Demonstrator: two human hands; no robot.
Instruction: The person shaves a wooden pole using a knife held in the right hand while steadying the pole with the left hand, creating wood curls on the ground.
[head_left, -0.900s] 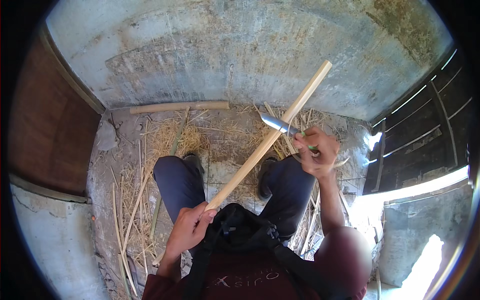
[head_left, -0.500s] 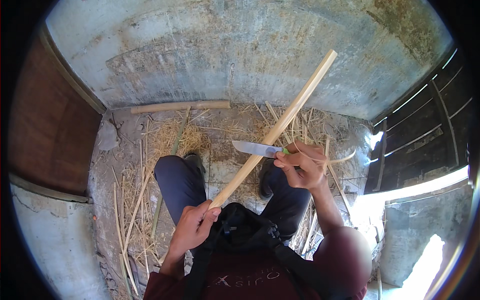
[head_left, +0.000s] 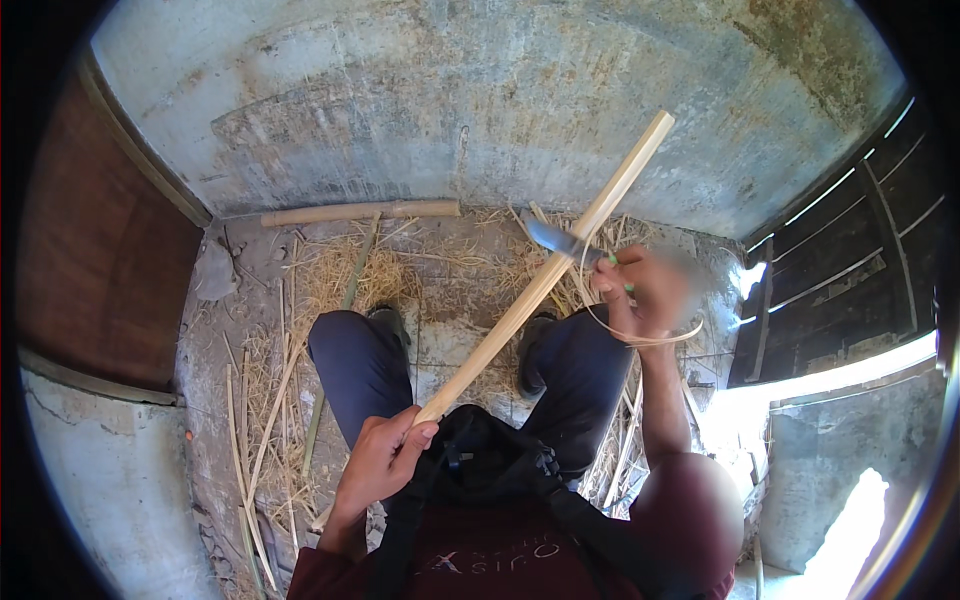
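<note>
Knife (head_left: pixel 553 238) has moved farther up the pale stick (head_left: pixel 500 336), hands (head_left: pixel 383 460) gripping both.

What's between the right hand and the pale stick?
In the head view, a knife, held in the right hand and crossing the pale stick; a thin curled shaving shows there too.

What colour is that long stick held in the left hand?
The stick is pale straw-yellow, best seen in the head view.

Smooth, matt pale wood makes the stick (head_left: pixel 497 335), glossy metal the knife blade (head_left: pixel 553 238), dark matt cloth the trousers (head_left: pixel 358 365), and rough, stained plaster-like material the far wall (head_left: pixel 400 130).
</note>
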